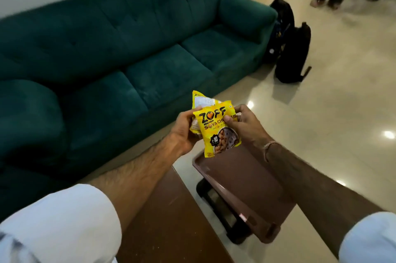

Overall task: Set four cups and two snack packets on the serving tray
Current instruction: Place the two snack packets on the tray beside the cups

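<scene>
The front snack packet (218,130) is bright yellow with black lettering, an orange heart and a black price badge; the packet behind (200,102) is yellow with a white panel. The serving tray (242,179) is dull mauve-brown, the sofa (120,48) deep teal, the floor (342,91) glossy cream, the sleeves (60,224) white.

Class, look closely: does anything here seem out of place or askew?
Yes: the brown serving tray sits tilted, apparently held under the right arm rather than flat on the wooden table.
</scene>
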